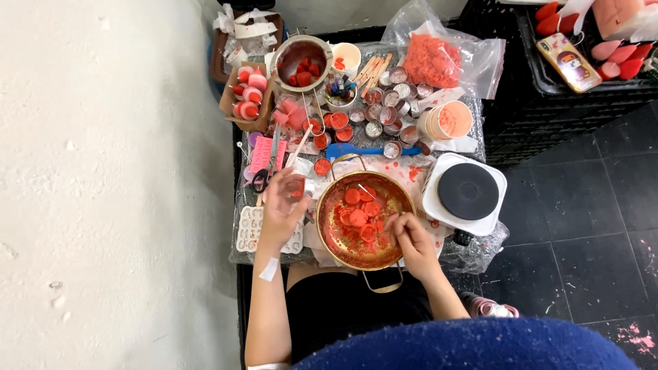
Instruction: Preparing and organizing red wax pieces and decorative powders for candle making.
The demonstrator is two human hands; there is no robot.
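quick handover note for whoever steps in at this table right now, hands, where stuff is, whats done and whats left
Left hand: raised over the table's left side, holding a small red-filled cup.
Right hand: at the right rim of the brass pan, fingers pinching a thin stick that reaches into it.
In the pan: round red wax discs in red residue.
Around: white hot plate to the right, with nothing on it; small tins behind, some filled red, some not; white mould tray below the left hand.
Done: several cups and tins filled.
Left: discs in the pan, unfilled tins.
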